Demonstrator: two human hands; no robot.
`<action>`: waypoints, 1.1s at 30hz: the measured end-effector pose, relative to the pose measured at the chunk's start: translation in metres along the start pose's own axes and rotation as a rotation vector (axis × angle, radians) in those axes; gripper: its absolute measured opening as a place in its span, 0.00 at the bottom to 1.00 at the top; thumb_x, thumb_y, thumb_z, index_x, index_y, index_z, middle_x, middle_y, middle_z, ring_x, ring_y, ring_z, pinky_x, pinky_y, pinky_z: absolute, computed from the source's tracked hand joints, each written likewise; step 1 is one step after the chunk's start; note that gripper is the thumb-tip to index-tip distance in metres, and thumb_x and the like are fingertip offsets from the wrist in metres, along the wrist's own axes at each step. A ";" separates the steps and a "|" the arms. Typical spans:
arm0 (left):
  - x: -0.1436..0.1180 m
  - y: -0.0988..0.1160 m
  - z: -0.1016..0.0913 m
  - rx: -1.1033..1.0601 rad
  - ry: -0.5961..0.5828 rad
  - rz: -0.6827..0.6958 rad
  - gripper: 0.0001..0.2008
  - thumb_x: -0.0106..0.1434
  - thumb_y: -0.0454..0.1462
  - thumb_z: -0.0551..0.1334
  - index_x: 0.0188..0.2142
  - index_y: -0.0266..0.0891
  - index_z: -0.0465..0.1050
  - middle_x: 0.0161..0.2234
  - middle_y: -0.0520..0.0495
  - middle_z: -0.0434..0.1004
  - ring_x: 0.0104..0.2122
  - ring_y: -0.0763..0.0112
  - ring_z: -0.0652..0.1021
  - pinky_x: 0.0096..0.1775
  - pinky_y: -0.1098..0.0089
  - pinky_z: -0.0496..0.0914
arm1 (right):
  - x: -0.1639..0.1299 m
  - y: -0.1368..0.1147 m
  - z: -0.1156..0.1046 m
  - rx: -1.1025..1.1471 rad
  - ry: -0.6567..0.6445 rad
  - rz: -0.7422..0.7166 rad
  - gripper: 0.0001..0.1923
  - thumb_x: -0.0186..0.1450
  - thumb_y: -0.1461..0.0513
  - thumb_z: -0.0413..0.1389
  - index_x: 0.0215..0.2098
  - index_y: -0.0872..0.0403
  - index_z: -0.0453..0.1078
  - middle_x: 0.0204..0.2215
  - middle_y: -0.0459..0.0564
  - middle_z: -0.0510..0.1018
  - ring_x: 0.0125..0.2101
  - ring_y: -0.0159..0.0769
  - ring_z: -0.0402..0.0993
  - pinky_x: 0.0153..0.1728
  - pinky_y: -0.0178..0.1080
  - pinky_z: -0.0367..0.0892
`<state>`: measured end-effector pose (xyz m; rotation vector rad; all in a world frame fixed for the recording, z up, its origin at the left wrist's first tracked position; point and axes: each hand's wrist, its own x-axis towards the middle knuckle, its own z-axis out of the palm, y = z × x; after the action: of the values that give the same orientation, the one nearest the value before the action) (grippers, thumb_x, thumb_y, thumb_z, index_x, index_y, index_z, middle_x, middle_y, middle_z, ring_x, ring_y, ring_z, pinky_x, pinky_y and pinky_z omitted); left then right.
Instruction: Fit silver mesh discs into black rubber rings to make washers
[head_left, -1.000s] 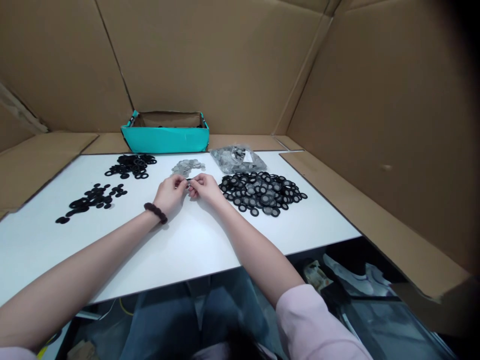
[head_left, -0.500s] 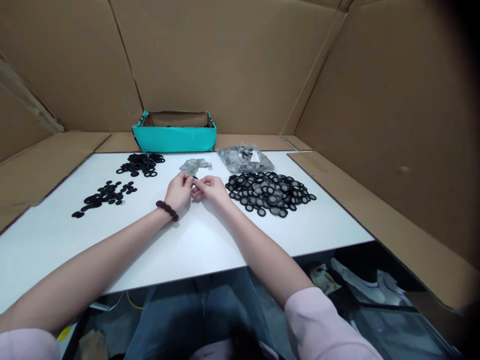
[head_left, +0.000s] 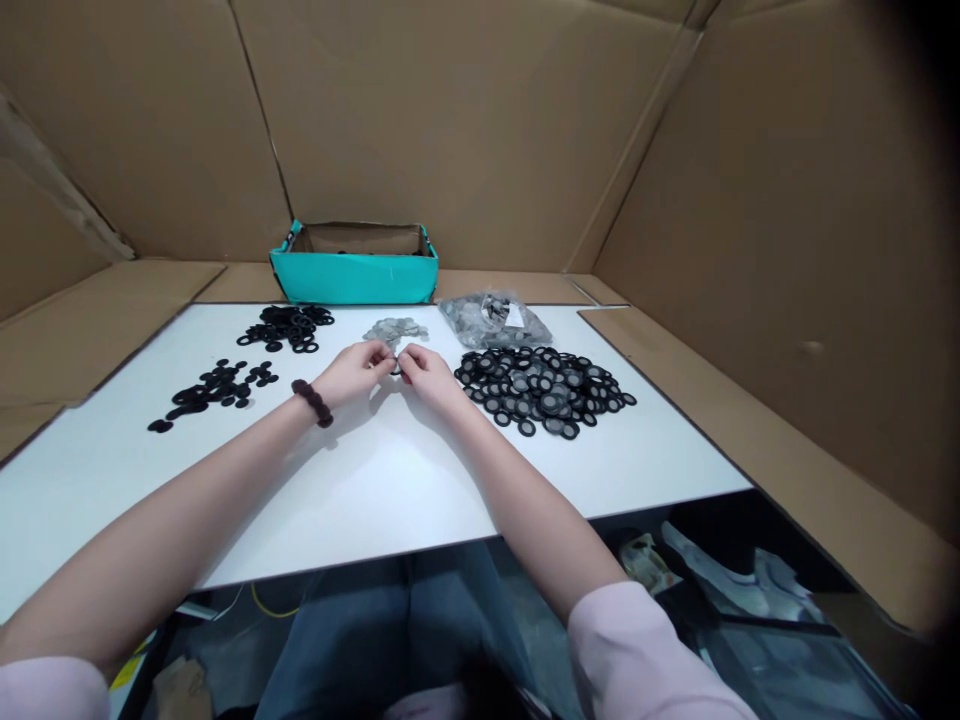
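One small dark ring (head_left: 396,369) is pinched between the left hand (head_left: 356,372) and the right hand (head_left: 429,378). Gray discs (head_left: 397,329) are piled just past them; black-rimmed discs (head_left: 551,397) are heaped to their right.

Small dark piece (head_left: 396,369): mostly covered by left grip (head_left: 349,373) and right grip (head_left: 429,376), detail too small to tell. Teal box (head_left: 354,280), far edge of surface (head_left: 390,490): lower interior hidden behind its front.
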<state>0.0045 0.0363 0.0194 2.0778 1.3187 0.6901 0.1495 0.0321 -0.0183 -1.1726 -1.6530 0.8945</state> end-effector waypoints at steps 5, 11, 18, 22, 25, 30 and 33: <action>0.001 -0.003 0.009 -0.037 0.061 -0.035 0.09 0.55 0.42 0.53 0.24 0.39 0.61 0.21 0.51 0.65 0.24 0.70 0.67 0.28 0.70 0.61 | -0.005 -0.001 0.000 0.053 -0.003 0.001 0.09 0.60 0.60 0.47 0.23 0.54 0.60 0.18 0.41 0.65 0.20 0.26 0.60 0.24 0.30 0.56; 0.000 -0.004 0.024 -0.239 0.052 -0.157 0.11 0.56 0.39 0.51 0.19 0.40 0.57 0.18 0.52 0.60 0.21 0.73 0.64 0.26 0.70 0.58 | -0.004 -0.001 0.003 0.120 0.062 0.132 0.14 0.61 0.56 0.48 0.22 0.54 0.60 0.15 0.41 0.65 0.16 0.26 0.57 0.21 0.31 0.54; 0.000 -0.003 0.011 -0.232 -0.131 -0.136 0.05 0.52 0.38 0.55 0.24 0.38 0.62 0.18 0.54 0.61 0.19 0.74 0.64 0.23 0.71 0.58 | -0.003 -0.005 -0.001 -0.092 0.020 0.071 0.17 0.63 0.57 0.46 0.19 0.54 0.57 0.15 0.40 0.62 0.22 0.28 0.58 0.26 0.32 0.53; 0.001 -0.005 0.007 -0.133 -0.074 -0.094 0.08 0.53 0.41 0.54 0.25 0.39 0.63 0.18 0.53 0.62 0.20 0.72 0.64 0.24 0.71 0.58 | -0.003 -0.006 -0.002 -0.020 -0.022 0.051 0.13 0.61 0.57 0.47 0.23 0.55 0.61 0.18 0.42 0.67 0.22 0.28 0.62 0.27 0.31 0.56; 0.001 -0.007 0.009 -0.098 -0.003 -0.095 0.09 0.53 0.42 0.54 0.22 0.40 0.62 0.19 0.52 0.63 0.22 0.70 0.65 0.25 0.70 0.58 | -0.006 -0.007 -0.003 -0.044 0.003 0.031 0.09 0.60 0.60 0.49 0.23 0.55 0.61 0.18 0.43 0.68 0.22 0.28 0.64 0.28 0.32 0.58; 0.000 -0.005 0.012 -0.178 0.038 -0.157 0.09 0.53 0.40 0.54 0.21 0.40 0.59 0.17 0.53 0.61 0.20 0.72 0.64 0.23 0.70 0.57 | -0.010 -0.013 0.000 -0.044 0.082 0.022 0.08 0.59 0.62 0.52 0.22 0.55 0.63 0.17 0.43 0.70 0.21 0.28 0.66 0.28 0.33 0.62; -0.002 -0.001 0.012 -0.318 0.048 -0.238 0.09 0.53 0.40 0.55 0.21 0.41 0.57 0.18 0.52 0.61 0.19 0.73 0.64 0.22 0.71 0.56 | -0.007 -0.014 0.003 0.226 0.054 0.175 0.04 0.58 0.65 0.52 0.24 0.56 0.64 0.16 0.42 0.71 0.18 0.27 0.68 0.24 0.32 0.65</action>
<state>0.0120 0.0325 0.0101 1.6326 1.3565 0.7893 0.1437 0.0215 -0.0084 -1.1854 -1.3814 1.1188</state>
